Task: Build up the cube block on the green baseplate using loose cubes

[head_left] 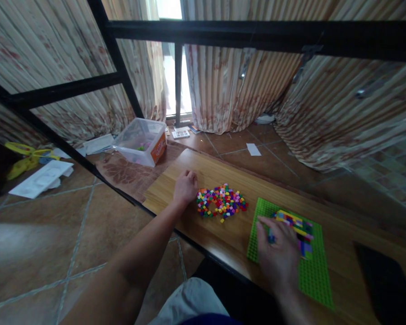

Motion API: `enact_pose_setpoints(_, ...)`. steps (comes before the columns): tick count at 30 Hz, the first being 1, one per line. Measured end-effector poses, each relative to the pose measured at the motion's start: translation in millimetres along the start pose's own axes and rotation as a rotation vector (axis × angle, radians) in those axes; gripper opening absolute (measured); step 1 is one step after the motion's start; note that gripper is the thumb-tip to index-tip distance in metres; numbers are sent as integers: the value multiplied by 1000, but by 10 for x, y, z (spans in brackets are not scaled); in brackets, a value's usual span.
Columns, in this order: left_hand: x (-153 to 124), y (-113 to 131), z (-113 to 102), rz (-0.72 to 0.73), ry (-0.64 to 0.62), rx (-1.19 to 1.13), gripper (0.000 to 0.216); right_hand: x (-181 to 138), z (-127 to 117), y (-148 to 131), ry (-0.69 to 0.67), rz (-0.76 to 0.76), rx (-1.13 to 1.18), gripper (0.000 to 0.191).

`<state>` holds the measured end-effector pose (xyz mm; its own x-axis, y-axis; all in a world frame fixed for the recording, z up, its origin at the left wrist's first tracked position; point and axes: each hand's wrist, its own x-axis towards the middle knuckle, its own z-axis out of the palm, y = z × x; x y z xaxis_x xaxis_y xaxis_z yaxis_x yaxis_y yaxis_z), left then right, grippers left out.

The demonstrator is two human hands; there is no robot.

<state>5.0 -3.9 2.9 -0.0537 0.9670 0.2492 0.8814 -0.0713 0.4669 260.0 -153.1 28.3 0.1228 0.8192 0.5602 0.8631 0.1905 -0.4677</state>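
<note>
A green studded baseplate [311,271] lies on the wooden table [203,176] at the right. A patch of coloured bricks [299,228] is built on its far part. My right hand [279,257] rests on the plate, fingers pinched on a small blue brick [271,238] just left of the built patch. A loose pile of small coloured bricks [221,201] sits in the table's middle. My left hand [186,187] lies curled at the pile's left edge, touching the table; whether it holds anything is hidden.
A clear plastic box [140,141] with an orange label stands on the tiled floor beyond the table. White trays [42,178] and yellow items [23,158] lie at the left. A black frame and curtains surround the area. A dark object [385,280] lies at the table's right.
</note>
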Motion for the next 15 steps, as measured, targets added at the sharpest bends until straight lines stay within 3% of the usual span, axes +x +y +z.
enact_pose_setpoints(5,5,-8,2,5,-3,9,21,-170,349,-370,-189,-18,163,25)
enact_pose_setpoints(15,-2,-19,16,17,9,19,20,-117,608,-485,-300,-48,-7,24)
